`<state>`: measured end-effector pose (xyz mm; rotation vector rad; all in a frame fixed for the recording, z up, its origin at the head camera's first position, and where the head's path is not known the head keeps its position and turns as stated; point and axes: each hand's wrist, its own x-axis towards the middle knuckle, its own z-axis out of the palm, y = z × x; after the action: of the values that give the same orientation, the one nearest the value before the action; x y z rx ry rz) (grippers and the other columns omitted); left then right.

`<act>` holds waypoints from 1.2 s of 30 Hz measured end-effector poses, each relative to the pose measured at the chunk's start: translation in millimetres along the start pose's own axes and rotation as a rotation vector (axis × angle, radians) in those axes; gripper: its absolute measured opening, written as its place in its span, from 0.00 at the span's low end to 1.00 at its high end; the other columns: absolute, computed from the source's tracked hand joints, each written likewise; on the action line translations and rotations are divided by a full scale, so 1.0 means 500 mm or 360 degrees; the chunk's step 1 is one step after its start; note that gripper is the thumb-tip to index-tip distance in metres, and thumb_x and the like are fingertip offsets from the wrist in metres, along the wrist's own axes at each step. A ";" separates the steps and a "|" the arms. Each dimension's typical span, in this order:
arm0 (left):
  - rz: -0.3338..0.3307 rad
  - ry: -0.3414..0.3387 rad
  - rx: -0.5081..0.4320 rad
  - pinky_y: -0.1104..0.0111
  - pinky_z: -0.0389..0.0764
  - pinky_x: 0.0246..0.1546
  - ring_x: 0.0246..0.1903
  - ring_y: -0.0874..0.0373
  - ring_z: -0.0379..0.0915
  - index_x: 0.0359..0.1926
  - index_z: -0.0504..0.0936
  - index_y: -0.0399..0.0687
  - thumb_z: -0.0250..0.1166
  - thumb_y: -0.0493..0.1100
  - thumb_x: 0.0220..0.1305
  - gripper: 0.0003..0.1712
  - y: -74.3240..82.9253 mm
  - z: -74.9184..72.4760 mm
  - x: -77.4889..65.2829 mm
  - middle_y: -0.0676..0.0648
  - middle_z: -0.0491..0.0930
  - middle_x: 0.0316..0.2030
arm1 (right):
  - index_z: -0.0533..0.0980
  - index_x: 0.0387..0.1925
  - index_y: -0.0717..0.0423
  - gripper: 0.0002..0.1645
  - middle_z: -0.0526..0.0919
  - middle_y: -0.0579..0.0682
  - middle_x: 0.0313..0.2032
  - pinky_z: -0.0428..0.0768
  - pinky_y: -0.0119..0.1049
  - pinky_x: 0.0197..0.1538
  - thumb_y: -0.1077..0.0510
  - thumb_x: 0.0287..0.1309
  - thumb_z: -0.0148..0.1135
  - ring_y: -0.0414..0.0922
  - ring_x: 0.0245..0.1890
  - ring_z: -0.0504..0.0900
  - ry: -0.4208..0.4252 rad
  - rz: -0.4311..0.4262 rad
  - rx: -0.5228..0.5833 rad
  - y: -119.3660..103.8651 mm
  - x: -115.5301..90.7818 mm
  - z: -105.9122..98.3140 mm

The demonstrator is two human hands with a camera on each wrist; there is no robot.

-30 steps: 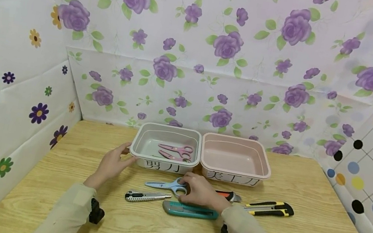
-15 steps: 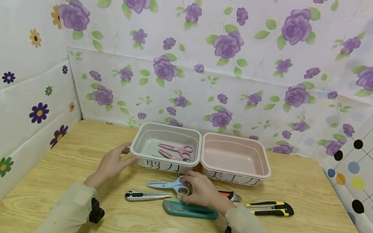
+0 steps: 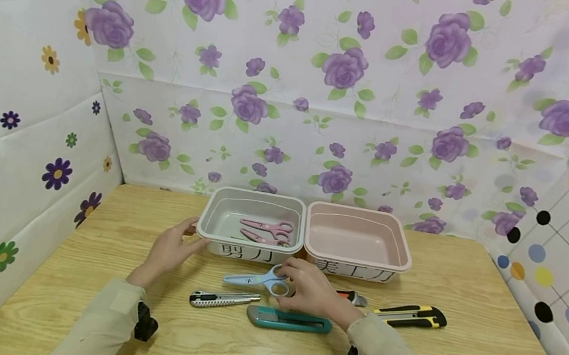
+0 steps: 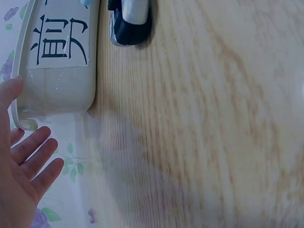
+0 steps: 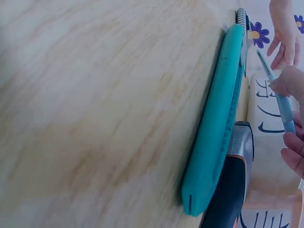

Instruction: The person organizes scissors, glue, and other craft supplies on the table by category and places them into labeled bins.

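Observation:
Light-blue scissors (image 3: 251, 280) are held by their handle loops in my right hand (image 3: 308, 288), between thumb and fingers. The right wrist view shows the scissors (image 5: 280, 100) raised off the table, their blade end pointing left in the head view. My left hand (image 3: 173, 252) touches the left corner of the grey basket (image 3: 205, 230); its thumb (image 4: 10, 90) lies on the rim and the other fingers spread loosely beside it. Two pink scissors (image 3: 266, 232) lie inside that basket. Below the blue scissors lie a silver utility knife (image 3: 223, 299) and a teal utility knife (image 3: 290, 320).
A pink basket (image 3: 405, 265) with a character label stands against the grey one's right side. A black-and-red utility knife (image 3: 355, 298) is partly hidden behind my right hand. Farther right lies a yellow-and-black utility knife (image 3: 413, 316). Flowered cloth (image 3: 282, 121) hangs behind the table.
The blue scissors have shifted slightly right and come up with my right hand, and the right forearm has drawn a little to the right. My left hand stays at the grey basket.

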<state>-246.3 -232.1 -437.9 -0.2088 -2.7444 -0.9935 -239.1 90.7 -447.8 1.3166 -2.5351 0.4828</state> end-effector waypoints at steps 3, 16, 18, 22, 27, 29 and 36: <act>0.0004 0.0005 0.0002 0.48 0.74 0.45 0.49 0.39 0.71 0.61 0.65 0.40 0.61 0.58 0.57 0.38 0.000 0.000 0.000 0.37 0.78 0.46 | 0.78 0.39 0.50 0.20 0.75 0.43 0.39 0.76 0.30 0.37 0.46 0.44 0.67 0.37 0.38 0.74 0.0000 -0.0021 -0.0021 0.001 0.001 -0.006; 0.0015 0.0001 0.0011 0.48 0.74 0.45 0.49 0.39 0.71 0.62 0.65 0.39 0.60 0.58 0.58 0.38 -0.002 0.000 0.001 0.37 0.77 0.47 | 0.78 0.37 0.53 0.20 0.76 0.46 0.40 0.77 0.33 0.39 0.49 0.40 0.68 0.40 0.39 0.75 0.0088 -0.0163 -0.0079 0.000 0.005 -0.037; 0.0018 0.0003 0.0015 0.48 0.74 0.45 0.49 0.39 0.71 0.62 0.65 0.39 0.60 0.58 0.58 0.38 -0.004 0.000 0.001 0.37 0.77 0.47 | 0.78 0.37 0.53 0.20 0.76 0.46 0.39 0.77 0.33 0.38 0.50 0.39 0.68 0.40 0.38 0.75 0.0115 -0.0196 -0.0098 -0.001 0.005 -0.045; 0.0032 0.0008 0.0009 0.48 0.74 0.44 0.48 0.39 0.71 0.62 0.65 0.39 0.60 0.58 0.58 0.38 -0.005 0.001 0.003 0.37 0.78 0.46 | 0.77 0.38 0.54 0.21 0.76 0.46 0.39 0.77 0.32 0.36 0.50 0.38 0.68 0.39 0.37 0.75 0.0134 -0.0224 -0.0123 -0.002 0.006 -0.063; 0.0048 0.0018 0.0010 0.48 0.74 0.44 0.48 0.38 0.71 0.61 0.65 0.38 0.60 0.58 0.58 0.38 -0.006 0.003 0.004 0.37 0.78 0.46 | 0.77 0.39 0.55 0.22 0.77 0.46 0.39 0.77 0.32 0.38 0.51 0.38 0.68 0.40 0.38 0.76 0.0123 -0.0227 -0.0116 0.001 0.006 -0.080; 0.0051 0.0021 0.0013 0.48 0.74 0.44 0.48 0.39 0.71 0.61 0.65 0.38 0.61 0.58 0.58 0.38 -0.007 0.004 0.005 0.37 0.78 0.46 | 0.78 0.39 0.55 0.22 0.77 0.46 0.39 0.77 0.32 0.39 0.51 0.38 0.68 0.40 0.38 0.76 0.0131 -0.0241 -0.0109 0.003 0.007 -0.084; 0.0045 0.0021 -0.0006 0.48 0.74 0.44 0.48 0.39 0.72 0.61 0.65 0.38 0.61 0.56 0.58 0.37 -0.009 0.006 0.004 0.37 0.78 0.46 | 0.77 0.39 0.55 0.23 0.76 0.45 0.36 0.76 0.30 0.34 0.50 0.38 0.67 0.38 0.33 0.73 0.0199 -0.0281 -0.0145 0.012 0.011 -0.091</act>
<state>-249.5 -233.5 -442.3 -0.2398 -2.7205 -0.9890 -244.6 107.9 -405.2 1.4136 -2.2871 0.3955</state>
